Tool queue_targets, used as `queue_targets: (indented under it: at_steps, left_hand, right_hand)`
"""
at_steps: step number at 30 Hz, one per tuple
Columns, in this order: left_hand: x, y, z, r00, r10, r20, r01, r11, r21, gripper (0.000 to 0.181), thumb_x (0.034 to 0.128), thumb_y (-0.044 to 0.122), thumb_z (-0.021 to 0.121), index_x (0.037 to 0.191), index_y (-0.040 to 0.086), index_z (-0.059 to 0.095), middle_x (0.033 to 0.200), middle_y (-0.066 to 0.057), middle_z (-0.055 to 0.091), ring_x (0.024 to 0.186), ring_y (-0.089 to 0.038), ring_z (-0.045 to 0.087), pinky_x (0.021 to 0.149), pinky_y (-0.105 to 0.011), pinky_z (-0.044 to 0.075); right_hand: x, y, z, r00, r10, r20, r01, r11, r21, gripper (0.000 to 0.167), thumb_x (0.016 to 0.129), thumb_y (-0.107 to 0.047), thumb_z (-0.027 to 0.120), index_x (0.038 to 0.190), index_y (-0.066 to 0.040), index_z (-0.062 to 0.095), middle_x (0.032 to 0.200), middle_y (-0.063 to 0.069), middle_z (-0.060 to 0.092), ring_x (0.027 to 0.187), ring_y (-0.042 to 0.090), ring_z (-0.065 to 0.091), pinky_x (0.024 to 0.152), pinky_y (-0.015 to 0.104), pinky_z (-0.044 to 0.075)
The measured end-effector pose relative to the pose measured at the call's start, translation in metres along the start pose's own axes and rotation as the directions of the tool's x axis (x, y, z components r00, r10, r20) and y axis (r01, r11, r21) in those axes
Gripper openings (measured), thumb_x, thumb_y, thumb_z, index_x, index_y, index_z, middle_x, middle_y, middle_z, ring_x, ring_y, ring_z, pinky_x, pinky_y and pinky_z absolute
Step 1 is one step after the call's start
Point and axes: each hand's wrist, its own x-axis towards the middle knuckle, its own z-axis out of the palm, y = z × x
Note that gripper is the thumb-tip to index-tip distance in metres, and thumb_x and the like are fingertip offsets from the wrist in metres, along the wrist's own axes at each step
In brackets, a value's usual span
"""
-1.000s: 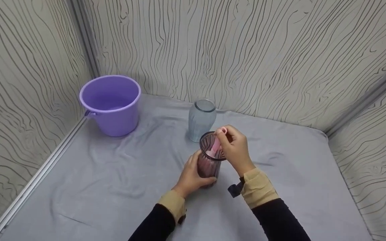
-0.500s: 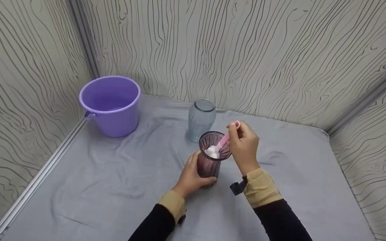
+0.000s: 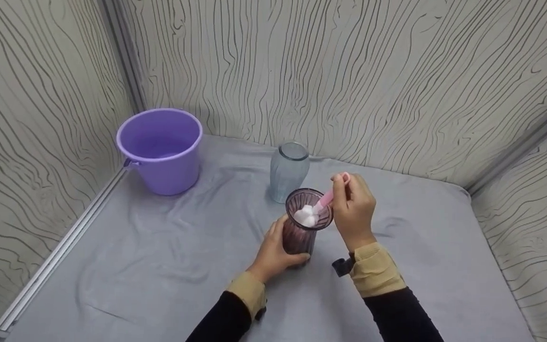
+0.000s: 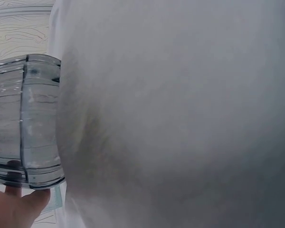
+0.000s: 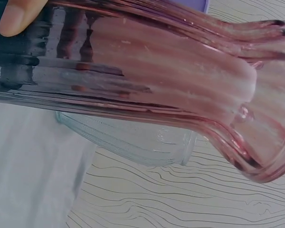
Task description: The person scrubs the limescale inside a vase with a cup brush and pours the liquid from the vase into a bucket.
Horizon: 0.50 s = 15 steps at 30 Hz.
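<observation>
A purple-tinted, ribbed glass vase with a flared rim stands near the middle of the cloth. My left hand grips its lower body, the thumb across the near side. Clear glass of the vase base and the left fingertips show in the left wrist view. In my right hand, the pink handle of a sponge brush is pinched near its looped end. Its white sponge head fills part of the vase's mouth. The right wrist view has the vase up close, the white sponge inside; the right hand is out of it.
Behind the purple vase stands a pale blue glass vase. A purple bucket is at the back left, near the wall corner. Grey cloth covers the table, and patterned panels enclose the back and sides.
My right hand has moved right, tilting the brush handle outward. The white sponge head now shows at the vase's mouth. My left hand keeps its grip on the vase.
</observation>
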Motion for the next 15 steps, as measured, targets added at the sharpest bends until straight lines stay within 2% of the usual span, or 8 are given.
queue_targets:
  at_steps: [7,15]
  left_hand:
    - [0.0003,0.0003,-0.0007,1.000,-0.013,-0.013,0.013,1.000,0.006,0.104,0.0656,0.028,0.096,0.151,0.017,0.039,0.145,-0.011,0.047,0.131,-0.030,0.046,0.109,-0.052,0.039]
    - [0.0015,-0.0009,0.0003,1.000,-0.012,0.010,0.012,1.000,0.023,0.102,0.0681,0.030,0.096,0.151,0.017,0.037,0.146,-0.010,0.047,0.132,-0.028,0.047,0.109,-0.053,0.039]
  right_hand:
    - [0.0027,0.0018,-0.0029,0.999,0.027,-0.040,-0.026,0.999,0.029,0.014,0.094,0.008,0.057,0.082,0.005,0.064,0.068,0.011,0.053,0.055,0.007,0.048,0.052,0.013,0.038]
    - [0.0089,0.0008,-0.0092,0.992,0.063,-0.109,-0.058,0.997,0.048,0.018,0.096,0.006,0.055,0.081,0.006,0.064,0.064,0.011,0.051,0.053,0.001,0.047,0.050,0.011,0.038]
